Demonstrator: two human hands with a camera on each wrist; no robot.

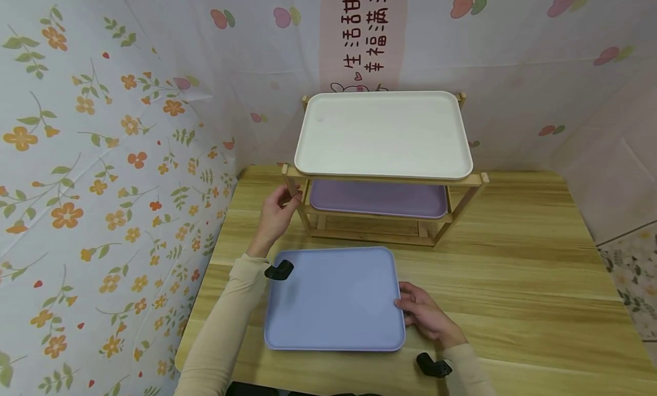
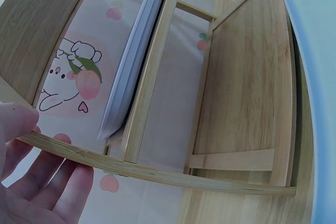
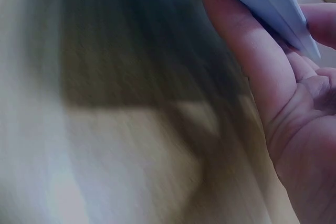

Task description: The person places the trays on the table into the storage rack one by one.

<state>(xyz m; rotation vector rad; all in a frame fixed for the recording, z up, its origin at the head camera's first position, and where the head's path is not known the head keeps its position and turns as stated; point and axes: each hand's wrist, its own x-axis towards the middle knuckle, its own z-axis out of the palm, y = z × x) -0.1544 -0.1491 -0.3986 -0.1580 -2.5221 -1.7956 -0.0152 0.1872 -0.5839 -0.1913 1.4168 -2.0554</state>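
Head view, pale wooden table (image 1: 513,259), floral curtain walls (image 1: 102,156)

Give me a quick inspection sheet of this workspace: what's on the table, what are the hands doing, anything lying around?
Surface: wooden table, bare wood.
Job's things: blue tray flat on table; bamboo rack behind it, white tray on top, purple tray below.
Clutter: nothing seen.
Hands: left hand holds rack's front left post; right hand grips blue tray's right edge.
Cables: nothing seen.
Surroundings: floral and pink printed sheets as walls.
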